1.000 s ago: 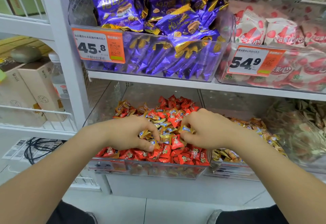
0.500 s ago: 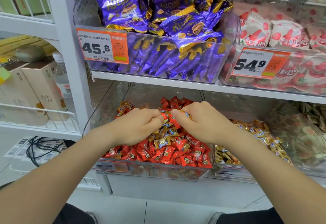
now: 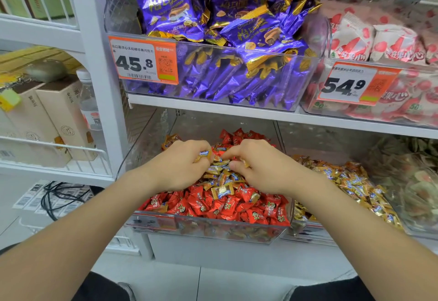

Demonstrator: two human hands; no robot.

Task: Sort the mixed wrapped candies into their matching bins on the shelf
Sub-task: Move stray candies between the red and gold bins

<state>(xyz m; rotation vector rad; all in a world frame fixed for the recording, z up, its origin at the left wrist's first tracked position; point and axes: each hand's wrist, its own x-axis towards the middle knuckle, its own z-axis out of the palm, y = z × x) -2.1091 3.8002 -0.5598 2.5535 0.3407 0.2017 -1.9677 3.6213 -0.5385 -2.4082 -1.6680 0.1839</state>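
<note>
A clear plastic bin (image 3: pixel 213 228) on the lower shelf holds red wrapped candies (image 3: pixel 227 208) with gold wrapped candies (image 3: pixel 222 190) mixed in on top. My left hand (image 3: pixel 180 165) rests in the pile with its fingers closed around a gold candy (image 3: pixel 204 154). My right hand (image 3: pixel 258 165) is right beside it, fingers pinching gold candies at the pile's middle. The clear bin (image 3: pixel 305 232) to the right holds only gold candies (image 3: pixel 355 182).
The upper shelf (image 3: pixel 213 108) overhangs the lower bins, carrying purple chocolate packs (image 3: pixel 225 39) and pink-white packs (image 3: pixel 379 44) behind price tags. A bin of green-wrapped sweets (image 3: pixel 417 182) stands far right. Boxes and a bottle (image 3: pixel 88 101) sit on the left rack.
Both hands have moved further back into the bin, from its front part to the middle of the pile, and closed on gold candies there. The view has dropped slightly.
</note>
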